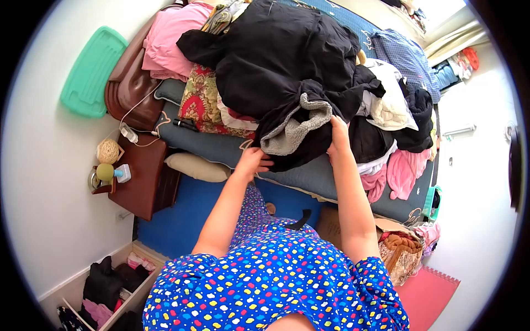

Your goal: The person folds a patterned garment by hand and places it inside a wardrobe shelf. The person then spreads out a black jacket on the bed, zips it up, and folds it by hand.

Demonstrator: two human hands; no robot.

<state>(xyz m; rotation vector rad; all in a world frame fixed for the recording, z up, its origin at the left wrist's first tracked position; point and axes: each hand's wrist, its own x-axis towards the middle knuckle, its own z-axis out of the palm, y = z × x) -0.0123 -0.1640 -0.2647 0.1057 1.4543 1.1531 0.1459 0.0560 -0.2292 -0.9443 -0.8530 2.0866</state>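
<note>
A big black jacket lies spread over a pile of clothes on the bed. Its hood, with a grey fleece lining, hangs toward me over the bed's near edge. My left hand is closed on the black cloth at the hood's lower left. At the hood's right side, my right hand grips the edge, its fingertips partly hidden by the cloth. Folded red and gold patterned fabric lies left of the jacket. Just right of it are a cream garment and pink plush clothing.
A brown bedside cabinet stands at left, with a cable above it. A drawer of clothes is at lower left. Pink clothes and a blue checked cloth lie on the bed. A stuffed bag stands at right.
</note>
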